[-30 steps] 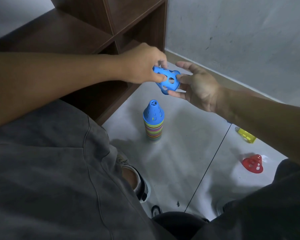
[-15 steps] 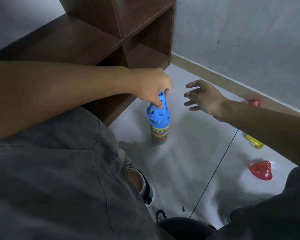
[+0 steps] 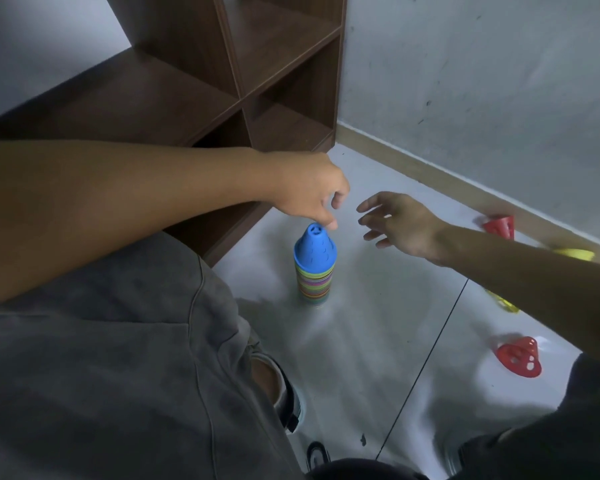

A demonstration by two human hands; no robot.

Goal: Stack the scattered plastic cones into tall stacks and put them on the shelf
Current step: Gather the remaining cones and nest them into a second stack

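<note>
A stack of many-coloured cones (image 3: 315, 271) stands upright on the grey floor, topped by a blue cone. My left hand (image 3: 307, 194) hovers just above the blue tip, fingers loose and holding nothing. To the right of the stack, my right hand (image 3: 400, 223) is open with fingers spread. Loose cones lie to the right: a red one (image 3: 518, 356) on its side, another red one (image 3: 499, 226) by the skirting, and two yellow ones (image 3: 574, 253) (image 3: 504, 303) partly hidden by my right forearm. The dark wooden shelf (image 3: 257, 64) stands behind.
My grey-clad knees and shoes fill the lower part of the view. A grey wall (image 3: 482, 81) with a beige skirting board runs along the right. A dark tile joint crosses the floor between the stack and the loose cones.
My left hand pushed the blue cone down onto the stack, let go of it and lifted slightly. My right hand stayed open beside the stack.
</note>
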